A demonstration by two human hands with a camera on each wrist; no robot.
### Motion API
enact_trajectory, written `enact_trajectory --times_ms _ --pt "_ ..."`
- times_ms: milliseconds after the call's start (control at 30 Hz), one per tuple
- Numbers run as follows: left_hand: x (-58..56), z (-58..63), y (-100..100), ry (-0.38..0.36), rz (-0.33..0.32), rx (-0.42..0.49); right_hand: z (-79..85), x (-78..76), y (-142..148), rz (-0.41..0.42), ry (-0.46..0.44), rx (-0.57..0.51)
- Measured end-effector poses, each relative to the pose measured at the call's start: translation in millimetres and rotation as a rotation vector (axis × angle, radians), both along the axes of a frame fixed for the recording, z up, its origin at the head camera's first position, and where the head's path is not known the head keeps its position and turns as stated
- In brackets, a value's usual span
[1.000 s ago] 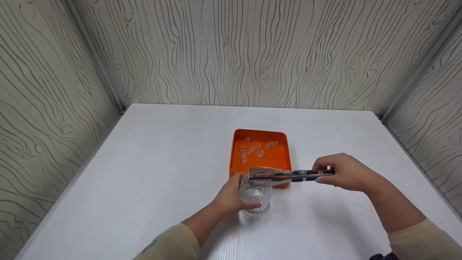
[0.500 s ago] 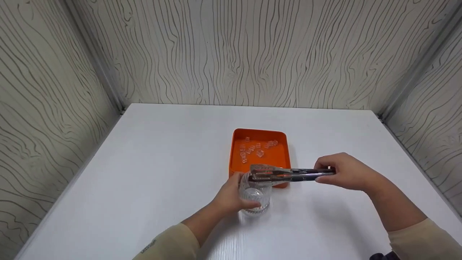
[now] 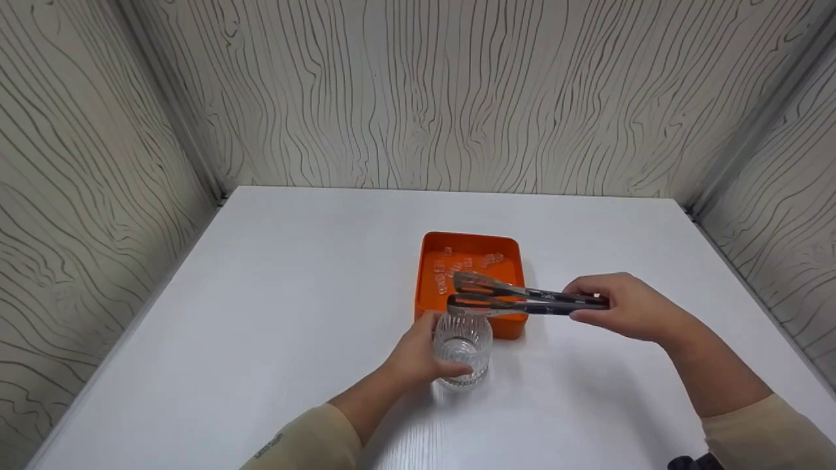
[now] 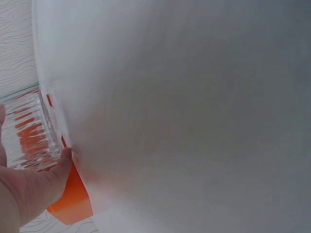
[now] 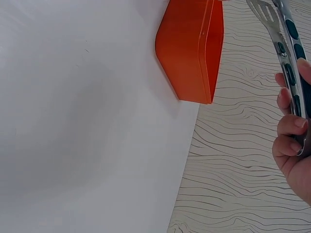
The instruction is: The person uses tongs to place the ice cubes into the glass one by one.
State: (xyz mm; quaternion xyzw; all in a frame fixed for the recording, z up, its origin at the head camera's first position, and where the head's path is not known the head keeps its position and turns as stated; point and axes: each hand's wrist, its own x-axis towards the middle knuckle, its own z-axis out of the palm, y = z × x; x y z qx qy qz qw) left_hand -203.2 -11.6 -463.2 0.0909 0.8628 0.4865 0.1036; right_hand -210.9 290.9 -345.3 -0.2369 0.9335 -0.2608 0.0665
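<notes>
One clear glass (image 3: 466, 344) and one pair of tongs (image 3: 548, 308)

The clear glass is held upright by the left hand (image 3: 417, 356), which is wrapped round it from nine o'clock. The thumb is laid across the side at about six o'clock, and the other fingers are mostly hidden behind. Its sides are marked with ridges (they look like little stripes).

The pair of tongs is gripped near the back end by the right hand (image 3: 624, 307), seen between two and three o'clock from the glass. The fingers and thumb are bent round the handles. The tongs are pointed toward nine o'clock, with their two tips held a bit apart, over the glass's far rim and the near part of the orange tray (image 3: 509, 328). Whether the glass is touched by them cannot be told.

The orange tray is set on the white table (image 3: 313, 274) at twelve o'clock from the glass, just beside it. Small clear cubes (image 3: 468, 262) are scattered inside. Both arms are partly covered by tan sleeves (image 3: 313, 436). Past the table, at twelve o'clock, a wall (image 3: 418, 98) is covered with wavy dark lines.
</notes>
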Motion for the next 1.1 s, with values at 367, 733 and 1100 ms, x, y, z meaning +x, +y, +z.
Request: enact_trajectory --times_ms 367,733,1100 --pt "0.0 0.7 0 -0.017 0.008 0.002 2.3 -1.2 -2 -0.060 -0.042 0.025" --pt "-0.6 1.0 0 -0.008 0.007 -0.008 0.7 -6.0 -2 -0.078 -0.015 0.046" --pt "1.9 2.5 1 -0.036 0.029 -0.020 -11.9 -24.8 0 -0.233 -0.016 0.146"
